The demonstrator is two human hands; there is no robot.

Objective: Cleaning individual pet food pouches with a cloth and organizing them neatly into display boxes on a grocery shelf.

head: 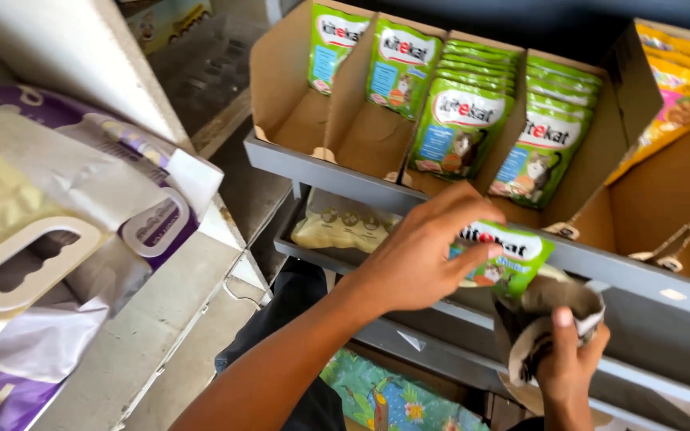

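Note:
My left hand (pixel 421 259) grips a green pet-food pouch (pixel 513 257) in front of the grey shelf rail (pixel 624 271). Just below it, my right hand (pixel 566 363) holds a crumpled brown paper bag (pixel 549 307) by its edge, with the pouch's lower end at the bag's mouth. Above the rail stands a cardboard display tray (pixel 285 88) with dividers. Its compartments hold more green pouches (pixel 461 124) standing upright, several in the two right-hand ones.
Yellow pouches (pixel 676 100) fill a cardboard box at the far right. A pale yellow pack (pixel 345 227) lies on the lower shelf. Large white and purple bags with handle cut-outs (pixel 49 239) are stacked on the left. A colourful printed box (pixel 385 399) sits low down.

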